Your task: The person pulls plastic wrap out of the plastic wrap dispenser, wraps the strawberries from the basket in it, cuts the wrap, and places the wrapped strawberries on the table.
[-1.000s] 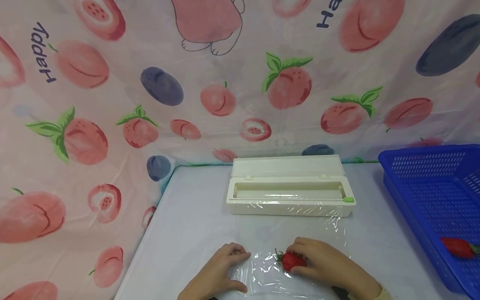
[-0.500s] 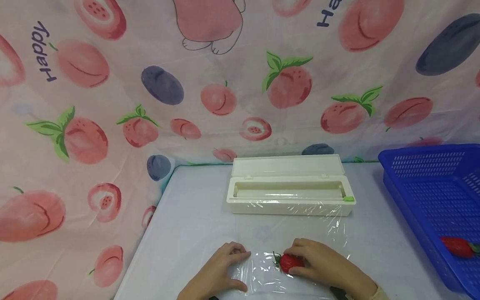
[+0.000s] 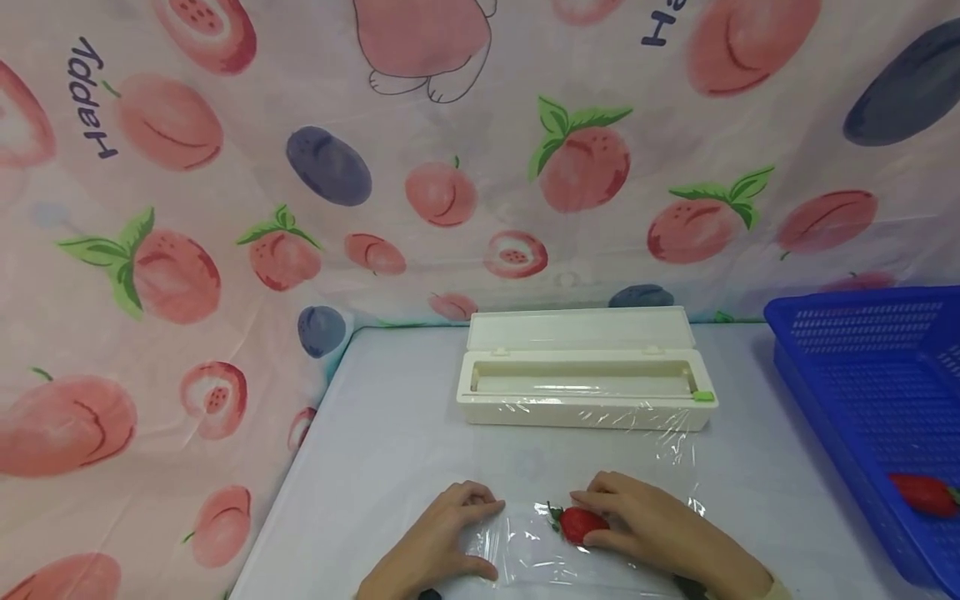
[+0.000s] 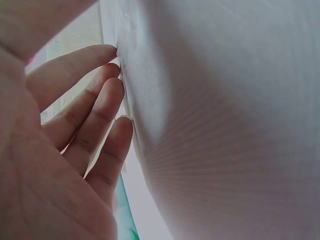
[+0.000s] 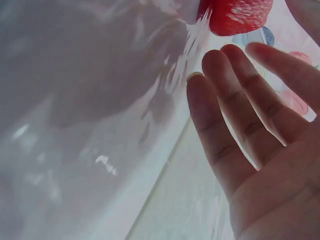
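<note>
A red strawberry [image 3: 576, 525] [image 5: 240, 15] lies on a sheet of clear cling film [image 3: 525, 554] [image 5: 150, 100] spread at the near edge of the table. My right hand [image 3: 592, 518] [image 5: 250, 125] pinches the berry between index finger and thumb, with the other fingers stretched out beside it. At the film's left edge my left hand [image 3: 491, 537] presses down with straight fingers [image 4: 100, 110]. The film runs back to a cream dispenser box [image 3: 585, 379] that stands with its lid up.
A blue plastic basket [image 3: 862, 333] sits at the right edge with another strawberry [image 3: 926, 493] inside. A fruit-print cloth [image 3: 225, 250] hangs behind and to the left of the pale table [image 3: 390, 433].
Both hands stay where they were on the film and the berry. Only the head view has shifted slightly.
</note>
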Tool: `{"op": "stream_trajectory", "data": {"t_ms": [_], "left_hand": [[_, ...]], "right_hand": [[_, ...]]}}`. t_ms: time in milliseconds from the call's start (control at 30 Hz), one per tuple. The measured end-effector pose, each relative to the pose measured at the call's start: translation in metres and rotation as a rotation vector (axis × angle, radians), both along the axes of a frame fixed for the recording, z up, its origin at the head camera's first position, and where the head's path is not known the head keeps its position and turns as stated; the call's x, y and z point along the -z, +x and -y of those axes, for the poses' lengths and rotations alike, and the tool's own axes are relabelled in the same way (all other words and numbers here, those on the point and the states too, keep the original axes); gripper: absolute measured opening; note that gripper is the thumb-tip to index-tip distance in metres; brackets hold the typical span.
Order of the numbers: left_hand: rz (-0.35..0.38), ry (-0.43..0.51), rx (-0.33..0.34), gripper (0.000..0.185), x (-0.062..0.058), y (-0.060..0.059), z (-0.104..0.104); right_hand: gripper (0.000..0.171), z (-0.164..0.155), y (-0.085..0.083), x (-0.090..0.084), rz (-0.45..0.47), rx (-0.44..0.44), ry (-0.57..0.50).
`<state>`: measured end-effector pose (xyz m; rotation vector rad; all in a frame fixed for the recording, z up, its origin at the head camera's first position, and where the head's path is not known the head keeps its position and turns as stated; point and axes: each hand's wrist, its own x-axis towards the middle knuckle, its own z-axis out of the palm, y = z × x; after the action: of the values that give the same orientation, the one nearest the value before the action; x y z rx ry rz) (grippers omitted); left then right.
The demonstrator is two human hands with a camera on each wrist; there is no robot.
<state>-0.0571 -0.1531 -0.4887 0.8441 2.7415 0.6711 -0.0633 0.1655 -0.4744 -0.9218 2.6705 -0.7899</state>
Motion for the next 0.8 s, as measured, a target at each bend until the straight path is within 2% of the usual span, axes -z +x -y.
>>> {"op": "stream_trajectory", "data": {"t_ms": [233,367,500,600,733,800], "left_hand": [[0.002,-0.008,-0.002,0.077,-0.002,0.0,-0.001],[0.0,-0.012,-0.005,0.077,-0.003,0.001,-0.001],[-0.003,-0.008,-0.003,0.077,-0.004,0.001,-0.001],[-0.006,-0.003,-0.003,0.076,-0.005,0.001,-0.001],[0.008,-0.001,-0.006,0.075,-0.005,0.001,-0.001],[0.013,0.001,-0.001,0.072,-0.005,0.001,-0.001]], "right_hand": [[0.042,-0.017,0.008,-0.001,-0.029,0.05,0.035],[0.041,-0.03,0.01,0.001,0.041,0.069,0.082],[0.032,-0.043,0.012,0.005,0.099,0.083,0.086],[0.026,-0.051,0.011,0.008,0.132,0.073,0.073],[0.028,-0.06,0.01,0.012,0.182,0.051,0.07],[0.03,-0.065,0.01,0.013,0.176,0.026,0.053]]}}
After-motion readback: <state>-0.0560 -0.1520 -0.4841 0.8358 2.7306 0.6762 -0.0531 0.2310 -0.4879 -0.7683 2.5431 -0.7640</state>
